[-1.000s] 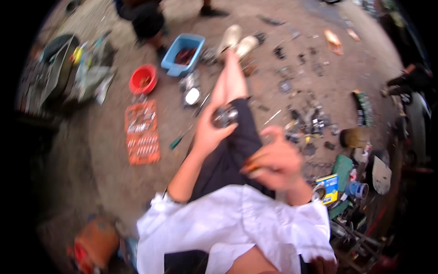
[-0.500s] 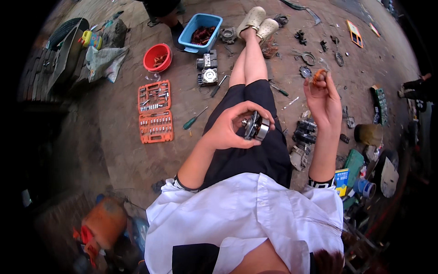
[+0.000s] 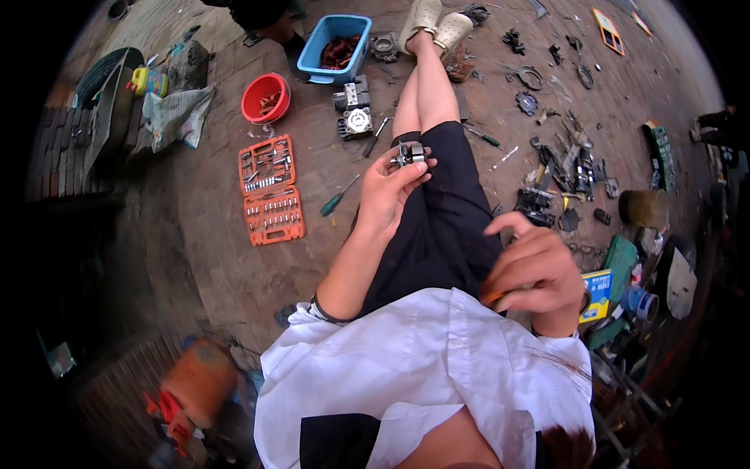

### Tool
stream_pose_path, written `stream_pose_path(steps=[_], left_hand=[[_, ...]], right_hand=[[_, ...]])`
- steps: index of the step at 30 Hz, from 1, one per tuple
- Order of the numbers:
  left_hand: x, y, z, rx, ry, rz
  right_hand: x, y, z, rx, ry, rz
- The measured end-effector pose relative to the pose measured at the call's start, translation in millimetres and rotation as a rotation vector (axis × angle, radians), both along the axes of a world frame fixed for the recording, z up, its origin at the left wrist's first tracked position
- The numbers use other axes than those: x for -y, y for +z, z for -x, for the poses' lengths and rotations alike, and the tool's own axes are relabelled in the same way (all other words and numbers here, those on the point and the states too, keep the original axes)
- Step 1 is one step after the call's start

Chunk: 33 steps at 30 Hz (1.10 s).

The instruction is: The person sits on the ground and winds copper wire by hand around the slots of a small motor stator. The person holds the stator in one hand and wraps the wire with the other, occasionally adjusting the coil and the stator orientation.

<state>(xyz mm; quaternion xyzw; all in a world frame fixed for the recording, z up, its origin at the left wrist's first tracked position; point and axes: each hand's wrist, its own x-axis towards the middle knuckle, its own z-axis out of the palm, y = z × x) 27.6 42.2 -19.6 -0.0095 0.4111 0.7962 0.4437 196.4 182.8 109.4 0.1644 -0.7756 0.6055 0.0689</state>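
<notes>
Metal part (image 3: 408, 152) half-hidden (fingers) — details unclear

The small metal part (image 3: 408, 153) at the left hand (image 3: 387, 197) fingertips was half covered by them and too small to tell what kind of piece it was, and whatever orange thing the right hand (image 3: 535, 273) was curled around was almost fully buried in the fist, just a sliver poking out at its 8 o'clock side. Up at 12 o'clock another person's legs (image 3: 262, 17) got chopped off by the frame edge, and the red stuff in the blue tub (image 3: 336, 48) was too tiny to make out. The loose parts (image 3: 558, 168) scattered at 2 o'clock were too small to name, and everything at 8 o'clock past the orange canister (image 3: 195, 384) was dark blur.
</notes>
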Motion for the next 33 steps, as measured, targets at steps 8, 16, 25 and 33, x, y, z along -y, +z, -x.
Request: stream_pose_path(steps=[8,16,25,33], left_hand=[[-8.6,-0.9,-18.1,-0.193,-0.140,-0.008],[1.8,-0.1,-20.9,-0.426,-0.318,0.135],[-2.9,18.3,-31.0,-0.684,-0.515,-0.061],[12.6,19.3,-12.3,-0.314,-0.079,-0.269]], right_hand=[[65.6,-18.3,45.3,-0.059,0.127,0.225],[30.5,6.7,41.6,-0.048,-0.340,0.891],[-79.8,-19.4,72.8,-0.155,-0.579,1.574],[-91.4,-62.6,9.5,-0.140,-0.703,1.513]])
